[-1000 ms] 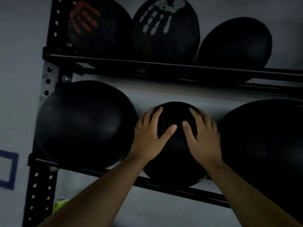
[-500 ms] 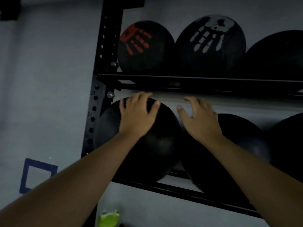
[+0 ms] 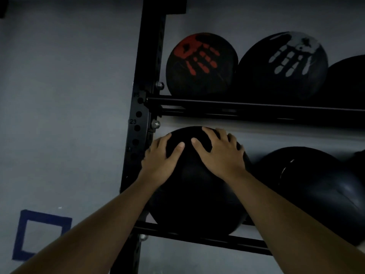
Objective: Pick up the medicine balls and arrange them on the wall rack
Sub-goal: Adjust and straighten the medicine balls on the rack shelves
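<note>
Black medicine ball (image 3: 197,186) sits at lower rail's left end, 9 o'clock of its neighbour ball (image 3: 316,186). Left hand (image 3: 161,162) and right hand (image 3: 221,155) lie spread on top, apparently seating it. Next: release, fetch another ball.

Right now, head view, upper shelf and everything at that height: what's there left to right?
Bare wall → black rack upright → ball with red handprint → ball with white handprint → plain dark ball, cut off by the frame edge.
</note>
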